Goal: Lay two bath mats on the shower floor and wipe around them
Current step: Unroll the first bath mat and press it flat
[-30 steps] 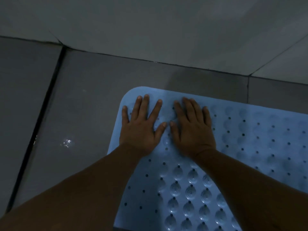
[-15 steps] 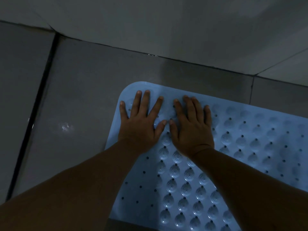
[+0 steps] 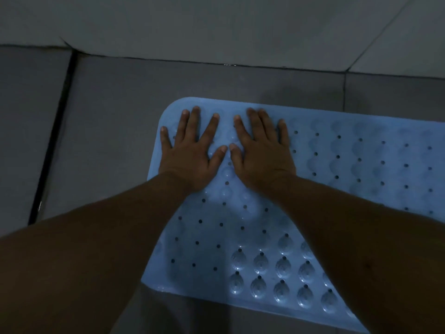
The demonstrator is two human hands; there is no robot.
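- Blue bath mat (image 3: 313, 189) — we see its long axis running left to right, parallel to the wall (image 3: 216, 27).
- Left hand (image 3: 190, 155), right hand (image 3: 262, 153) — flat on its rounded corner, fingers spread.
- Grey floor tiles (image 3: 115, 131) surround it.

The bath mat (image 3: 313, 201) lies flat on the shower floor (image 3: 115, 131), running off toward 3 o'clock. At its 10 o'clock corner, the left hand (image 3: 190, 153) and right hand (image 3: 262, 153) rest side by side on it, thumbs nearly touching. The wall (image 3: 216, 25) stands at 12 o'clock, a floor joint (image 3: 51, 145) at 9.
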